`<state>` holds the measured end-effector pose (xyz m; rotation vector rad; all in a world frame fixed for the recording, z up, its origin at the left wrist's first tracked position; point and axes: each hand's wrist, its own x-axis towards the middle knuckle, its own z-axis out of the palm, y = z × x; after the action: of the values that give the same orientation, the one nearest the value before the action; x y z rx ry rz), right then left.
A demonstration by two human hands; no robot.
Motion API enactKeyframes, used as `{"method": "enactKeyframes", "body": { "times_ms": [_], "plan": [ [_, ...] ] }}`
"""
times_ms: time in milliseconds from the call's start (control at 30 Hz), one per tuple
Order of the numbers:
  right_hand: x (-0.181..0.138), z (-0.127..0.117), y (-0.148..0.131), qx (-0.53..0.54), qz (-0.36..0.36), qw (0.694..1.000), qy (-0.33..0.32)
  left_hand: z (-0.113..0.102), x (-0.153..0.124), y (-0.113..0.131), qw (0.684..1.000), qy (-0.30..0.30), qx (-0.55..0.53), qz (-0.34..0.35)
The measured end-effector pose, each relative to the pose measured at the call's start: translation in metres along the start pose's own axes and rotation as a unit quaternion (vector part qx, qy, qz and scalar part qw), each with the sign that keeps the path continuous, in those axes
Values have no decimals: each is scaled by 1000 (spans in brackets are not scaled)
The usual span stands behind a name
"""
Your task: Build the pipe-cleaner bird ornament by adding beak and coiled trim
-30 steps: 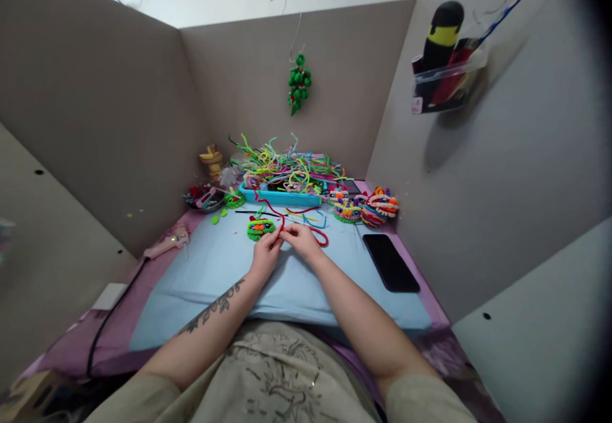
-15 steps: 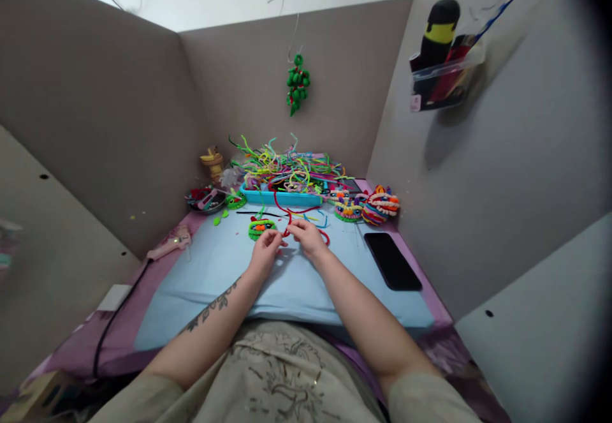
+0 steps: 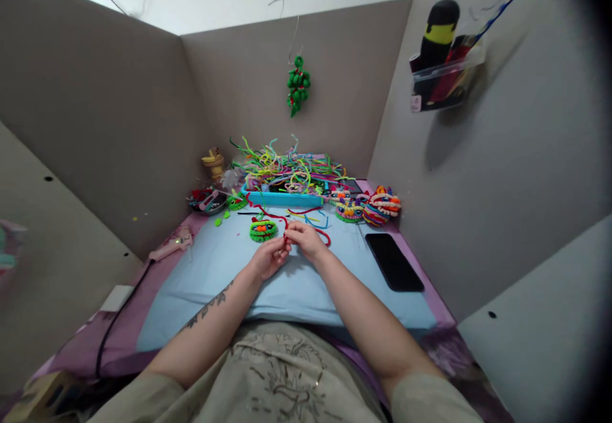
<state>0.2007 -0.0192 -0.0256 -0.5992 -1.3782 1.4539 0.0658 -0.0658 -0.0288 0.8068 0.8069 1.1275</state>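
Note:
Both hands meet over the light blue mat (image 3: 210, 282), with a red pipe cleaner (image 3: 273, 214) pinched between them. My left hand (image 3: 270, 257) is closed on it from below, fingers curled. Just above and to the right, my right hand (image 3: 306, 239) grips the same strand between thumb and fingers. One end of the strand runs up and left toward the blue tray; a red loop (image 3: 326, 237) shows beside my right hand. Close to my left hand sits a green pipe-cleaner figure (image 3: 262, 230) with an orange middle. The fingertips hide the pinched spot.
A blue tray (image 3: 287, 198) heaped with colourful pipe cleaners (image 3: 296, 171) stands at the back. Finished figures (image 3: 380, 206) sit to its right, above a black phone (image 3: 394, 261). On the left are a pink glue gun (image 3: 174, 244) with its cord and a dark bowl (image 3: 208, 201).
The free end of the red pipe cleaner has swung left. My left hand has turned and lowered slightly, uncovering more of the green figure. My right hand has barely moved.

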Motion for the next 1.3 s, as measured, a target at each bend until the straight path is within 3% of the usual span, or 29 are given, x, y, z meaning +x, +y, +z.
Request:
{"method": "enactKeyframes", "body": {
  "times_ms": [567, 1000, 1133, 1300],
  "plan": [
    [0, -1, 3, -18, -18, 1000, -13, -2, 0, 1, 1000, -1, 2, -14],
    [-2, -4, 6, -24, 7, 996, -80, -2, 0, -2, 999, 10, 46, 24],
    [-1, -4, 5, -41, -20, 997, -58, -1, 3, -4, 995, 41, 67, 60],
    [2, -6, 6, -89, -52, 995, -18, -5, 10, -4, 979, 124, 77, 139]
  ]
}}
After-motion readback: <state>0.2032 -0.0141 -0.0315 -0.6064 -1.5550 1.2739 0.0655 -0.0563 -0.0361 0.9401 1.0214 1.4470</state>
